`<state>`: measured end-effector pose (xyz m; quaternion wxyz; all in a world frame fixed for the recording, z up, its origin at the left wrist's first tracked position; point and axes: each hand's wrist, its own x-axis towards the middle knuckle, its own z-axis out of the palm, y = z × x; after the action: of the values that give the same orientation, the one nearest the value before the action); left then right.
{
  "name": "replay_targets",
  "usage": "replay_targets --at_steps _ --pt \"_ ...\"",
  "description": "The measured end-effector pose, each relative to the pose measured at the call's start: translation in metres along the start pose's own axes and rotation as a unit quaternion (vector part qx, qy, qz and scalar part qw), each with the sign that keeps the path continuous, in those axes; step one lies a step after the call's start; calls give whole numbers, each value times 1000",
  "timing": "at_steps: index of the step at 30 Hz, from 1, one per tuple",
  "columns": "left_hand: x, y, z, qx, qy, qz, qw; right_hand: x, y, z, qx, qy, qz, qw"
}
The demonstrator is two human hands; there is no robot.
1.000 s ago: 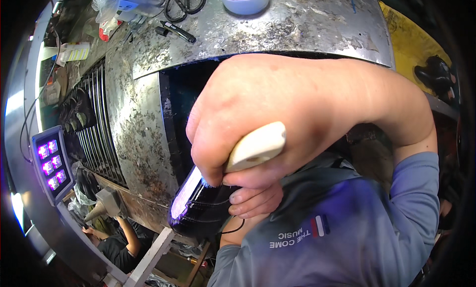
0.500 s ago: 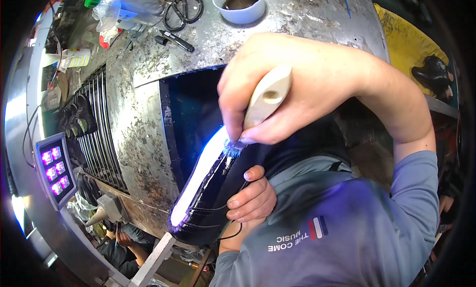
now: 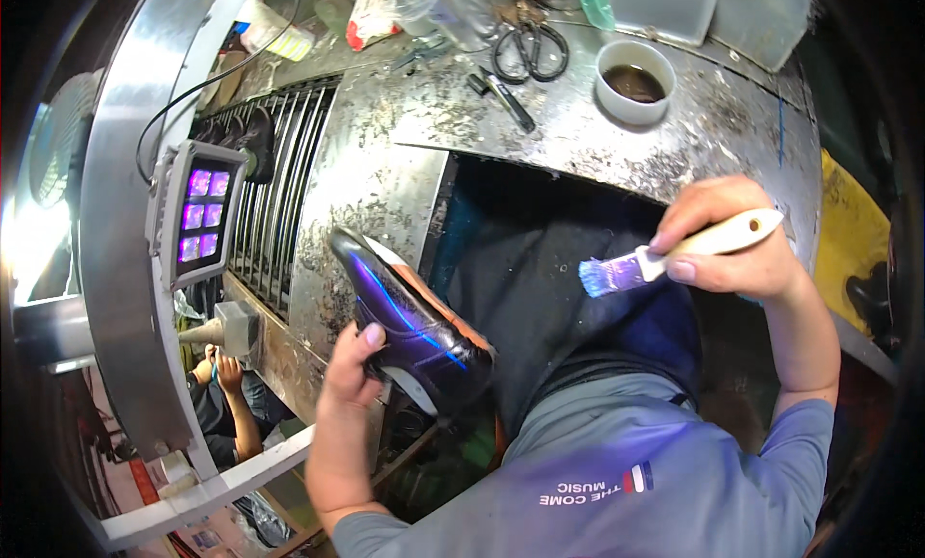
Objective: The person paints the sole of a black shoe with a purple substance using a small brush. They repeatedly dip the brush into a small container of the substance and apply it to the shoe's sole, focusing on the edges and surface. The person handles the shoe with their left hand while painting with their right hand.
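My right hand [image 3: 756, 269], at three o'clock in the head view, pinches a pale-handled brush [image 3: 651, 263] between thumb and fingers, seemingly to keep the bristles clear. At eight o'clock, my left hand [image 3: 349, 370] is half-curled around a black shoe [image 3: 409, 312] just below-left of centre, its sole edge facing two o'clock, apparently away from my fingers. A bowl [image 3: 626, 111] of dark liquid sits toward one o'clock, probably for reach. Half a second ago bristles met shoe; now they're well apart, the shoe turned.

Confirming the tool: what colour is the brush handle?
The brush handle is cream-white, clearest in the head view.
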<state>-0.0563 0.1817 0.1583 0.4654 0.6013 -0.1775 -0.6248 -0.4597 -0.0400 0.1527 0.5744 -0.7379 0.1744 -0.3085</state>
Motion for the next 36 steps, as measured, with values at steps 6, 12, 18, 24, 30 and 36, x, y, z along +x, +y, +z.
replay_targets --at_steps 6,12,18,24,30,36 --pt "31 104 -62 358 163 -8 919 -3 -3 2 19 20 26 999" --pt "108 184 -179 464 226 47 855 -8 4 5 8 60 64 996" --pt "226 216 -278 503 402 180 744 -3 1 7 -24 99 91 991" --pt "317 253 -305 622 446 218 605 -16 -5 -1 -90 144 122 978" --pt "356 239 -345 684 463 156 543 -22 -3 0 -55 194 119 972" --pt "293 174 -202 640 371 445 505 -84 -29 -20 -120 354 110 921"
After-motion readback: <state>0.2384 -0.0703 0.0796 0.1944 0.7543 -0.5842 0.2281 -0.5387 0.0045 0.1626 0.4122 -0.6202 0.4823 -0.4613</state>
